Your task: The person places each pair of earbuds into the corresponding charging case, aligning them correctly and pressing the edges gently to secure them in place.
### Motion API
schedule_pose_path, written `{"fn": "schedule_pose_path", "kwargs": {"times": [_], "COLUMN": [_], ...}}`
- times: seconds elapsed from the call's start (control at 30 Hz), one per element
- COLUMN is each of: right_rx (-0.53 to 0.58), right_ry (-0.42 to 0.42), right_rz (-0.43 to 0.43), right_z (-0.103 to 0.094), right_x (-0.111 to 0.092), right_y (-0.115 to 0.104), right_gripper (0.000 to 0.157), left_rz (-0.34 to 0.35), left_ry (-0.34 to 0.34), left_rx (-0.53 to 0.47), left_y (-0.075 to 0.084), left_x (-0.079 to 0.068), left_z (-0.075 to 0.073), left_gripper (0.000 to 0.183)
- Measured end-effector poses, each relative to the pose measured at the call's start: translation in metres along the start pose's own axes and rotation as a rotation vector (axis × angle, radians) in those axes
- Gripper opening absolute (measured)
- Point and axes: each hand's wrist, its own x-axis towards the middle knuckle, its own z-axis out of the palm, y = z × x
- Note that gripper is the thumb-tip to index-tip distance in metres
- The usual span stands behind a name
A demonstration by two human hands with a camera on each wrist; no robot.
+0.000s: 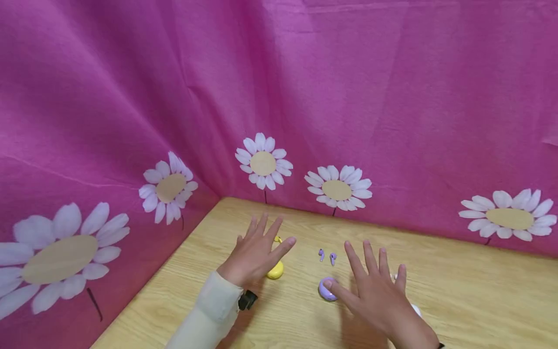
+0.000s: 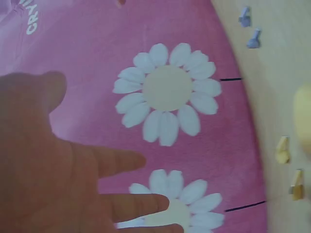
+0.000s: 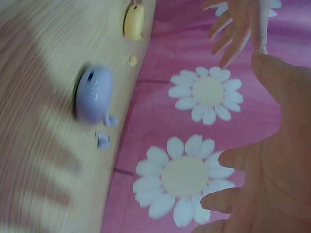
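Observation:
My left hand [image 1: 257, 254] is held above the table with fingers spread, and it partly covers a yellow earbud case [image 1: 275, 271]. Two yellow earbuds [image 2: 283, 150] lie near that case in the left wrist view. Fingers also spread, my right hand [image 1: 377, 295] hovers with its thumb overlapping the rounded purple earbud case [image 1: 324, 292] in the head view. Beyond this case lie two purple earbuds [image 1: 333, 258], apart from each other. Behind the right hand, a white rounded object [image 1: 416, 310] and small white pieces [image 1: 395, 276] are mostly hidden. Neither hand holds anything.
The light wood table [image 1: 196, 271] meets a pink cloth backdrop [image 1: 392, 97] printed with white daisies at its back and left edges. A black strap piece [image 1: 247, 300] sits at the left wrist, below a pale sleeve [image 1: 209, 310].

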Motion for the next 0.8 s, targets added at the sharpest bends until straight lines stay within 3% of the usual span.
{"fn": "schedule_pose_path", "kwargs": {"times": [0.1,0.27,0.5,0.8], "right_rx": [0.044,0.121,0.235,0.465], "right_ry": [-0.022,-0.084,-0.109,-0.146], "right_rz": [0.001,0.011,0.003,0.053], "right_z": [0.005,0.015,0.035,0.064], "right_x": [0.007,0.02,0.037,0.058], "right_y": [-0.008,-0.023,-0.044,-0.058], "right_gripper": [0.092,0.094,0.092,0.083], "left_rz": [-0.005,-0.015,-0.023,-0.125], "left_ry": [-0.017,-0.039,-0.065,-0.098], "left_rx": [-0.083,-0.117,-0.181,-0.236], "left_y": [-0.006,-0.016,-0.025,-0.037], "left_x": [0.002,0.005,0.007,0.007], "left_z": [0.002,0.005,0.008,0.009], "left_gripper": [0.081,0.082,0.072,0.085]}}
